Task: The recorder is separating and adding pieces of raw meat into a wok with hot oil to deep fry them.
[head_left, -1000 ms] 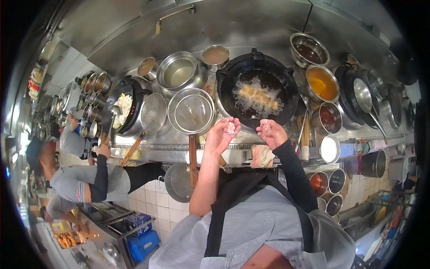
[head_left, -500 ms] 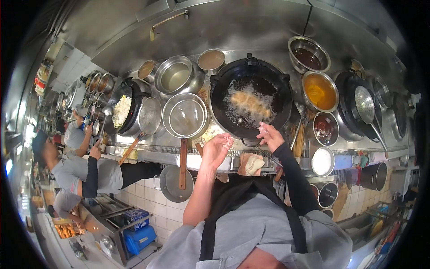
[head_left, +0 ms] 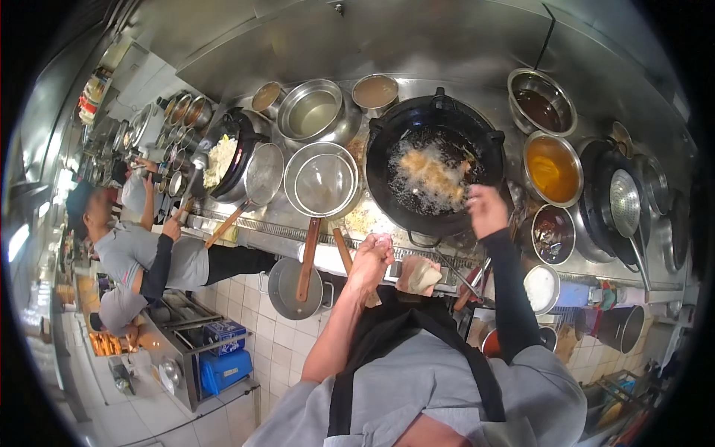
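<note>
A large black wok [head_left: 387,182] stands in front of me with dark, bubbling oil. Golden-brown pieces of food [head_left: 432,179] fry in the foam at its middle. My right hand [head_left: 488,211], in a dark sleeve, hovers at the wok's near right rim; its fingers are smeared by motion, so whether they hold anything does not show. Lower and to the left, my left hand [head_left: 372,259] is closed in front of the stove edge. Something small and pinkish shows at its fingertips, too small to name. A folded cloth [head_left: 419,276] lies beside it.
Left of the wok are a wooden-handled strainer [head_left: 322,179] and a pot of pale liquid [head_left: 313,112]. Bowls of orange liquid [head_left: 553,170] and dark sauce [head_left: 553,235] stand to the right, beyond them a perforated ladle [head_left: 624,201]. A co-worker [head_left: 156,253] works at the left.
My right hand has moved right and farther over the wok's rim. My left hand has curled closed and dropped lower. The food in the oil is more spread out. The whole view has shifted slightly.
</note>
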Available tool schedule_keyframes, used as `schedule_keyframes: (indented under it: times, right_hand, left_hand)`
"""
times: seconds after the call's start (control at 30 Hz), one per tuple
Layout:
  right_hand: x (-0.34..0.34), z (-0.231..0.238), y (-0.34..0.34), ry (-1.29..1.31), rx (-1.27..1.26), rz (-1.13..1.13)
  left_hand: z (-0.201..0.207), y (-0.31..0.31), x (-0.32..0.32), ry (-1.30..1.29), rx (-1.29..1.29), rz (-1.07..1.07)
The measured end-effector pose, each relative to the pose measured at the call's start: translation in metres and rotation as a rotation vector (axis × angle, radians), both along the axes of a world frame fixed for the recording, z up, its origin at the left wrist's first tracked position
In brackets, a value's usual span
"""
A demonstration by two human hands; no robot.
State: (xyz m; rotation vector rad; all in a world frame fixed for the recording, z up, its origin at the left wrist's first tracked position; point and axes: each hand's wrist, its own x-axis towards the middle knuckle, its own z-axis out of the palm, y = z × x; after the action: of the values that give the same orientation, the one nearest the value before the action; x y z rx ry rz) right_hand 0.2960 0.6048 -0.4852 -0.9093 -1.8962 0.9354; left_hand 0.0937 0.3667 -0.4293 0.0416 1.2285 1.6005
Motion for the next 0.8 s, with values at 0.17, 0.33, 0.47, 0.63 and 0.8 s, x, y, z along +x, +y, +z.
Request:
schedule_keyframes:
  times: [0.17,0.33,0.47,0.63,0.8]
  right_hand:
    - [-0.061,0.075,-0.128,-0.026,-0.148,0.454]
    - [-0.100,0.093,-0.165,-0.032,-0.020,0.358]
    - [-0.132,0.065,-0.189,-0.059,-0.001,0.410]
    - [-0.155,0.055,-0.212,-0.118,0.029,0.369]
    - [-0.171,0.052,-0.218,-0.077,0.031,0.372]
  left_hand:
    - [-0.005,-0.006,-0.009,-0.053,0.071,0.048]
    - [0.028,-0.016,-0.035,-0.244,0.290,-0.113]
    - [0.011,-0.041,-0.064,-0.291,0.367,-0.221]
    - [0.004,-0.069,-0.085,-0.200,0.354,-0.300]
    - [0.007,-0.076,-0.099,-0.130,0.242,-0.381]
